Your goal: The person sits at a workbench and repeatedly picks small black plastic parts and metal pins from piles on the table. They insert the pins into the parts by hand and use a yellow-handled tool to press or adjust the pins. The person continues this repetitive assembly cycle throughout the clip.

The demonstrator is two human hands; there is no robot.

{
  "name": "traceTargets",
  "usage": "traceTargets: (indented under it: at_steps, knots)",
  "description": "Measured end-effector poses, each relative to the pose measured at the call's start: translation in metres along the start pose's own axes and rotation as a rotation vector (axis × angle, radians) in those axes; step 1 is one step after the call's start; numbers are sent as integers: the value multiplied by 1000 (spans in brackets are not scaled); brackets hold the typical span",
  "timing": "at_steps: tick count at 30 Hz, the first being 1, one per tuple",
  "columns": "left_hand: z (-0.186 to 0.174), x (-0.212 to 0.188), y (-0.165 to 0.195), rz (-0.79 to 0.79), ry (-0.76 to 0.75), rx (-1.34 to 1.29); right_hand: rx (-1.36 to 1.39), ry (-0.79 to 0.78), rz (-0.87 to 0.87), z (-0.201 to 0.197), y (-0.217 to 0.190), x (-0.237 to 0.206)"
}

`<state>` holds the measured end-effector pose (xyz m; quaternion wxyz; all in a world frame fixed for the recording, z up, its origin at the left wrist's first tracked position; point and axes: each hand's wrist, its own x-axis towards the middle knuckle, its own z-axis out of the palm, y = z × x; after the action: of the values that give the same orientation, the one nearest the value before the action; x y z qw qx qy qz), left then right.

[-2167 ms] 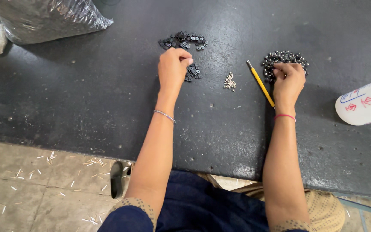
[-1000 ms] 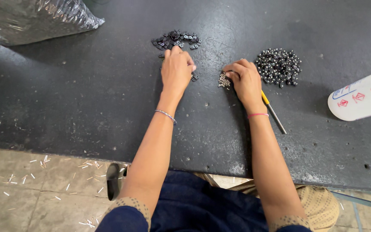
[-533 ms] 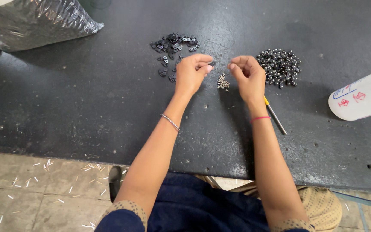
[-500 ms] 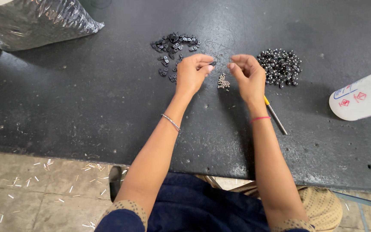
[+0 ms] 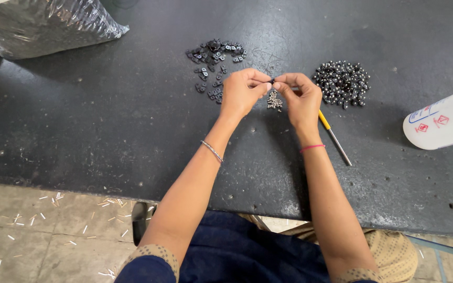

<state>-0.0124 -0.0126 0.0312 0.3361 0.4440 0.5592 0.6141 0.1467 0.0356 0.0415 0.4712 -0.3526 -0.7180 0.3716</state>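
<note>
My left hand (image 5: pixel 242 91) and my right hand (image 5: pixel 301 98) meet fingertip to fingertip above the dark table (image 5: pixel 106 120), both pinching one tiny dark part (image 5: pixel 272 81) between them. Just below the fingertips a small cluster of silvery bits (image 5: pixel 274 101) lies on the table. A pile of small black flat pieces (image 5: pixel 213 63) sits to the left of my left hand. A heap of shiny dark beads (image 5: pixel 342 83) lies to the right of my right hand. A yellow-handled tool (image 5: pixel 333 137) rests under my right wrist.
A large shiny plastic bag (image 5: pixel 48 23) fills the far left corner. A white printed plastic container (image 5: pixel 444 123) lies on its side at the right edge. The near table edge runs above the littered floor (image 5: pixel 38 230) and my lap.
My hands left the two piles and came together at the middle. They now pinch a small part jointly above the silvery bits; before, the fingertips were slightly apart.
</note>
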Motion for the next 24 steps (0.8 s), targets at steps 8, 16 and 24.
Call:
traceTargets:
  at_steps: [8, 16, 24]
  knots:
    - [0, -2, 4, 14, -20, 11, 11, 5, 30, 0, 4, 0]
    - [-1, -5, 7, 167, -46, 147, 229, -77, 80, -2, 13, 1]
    - [3, -10, 12, 225, -46, 154, 255, -114, 46, -6, 24, 4]
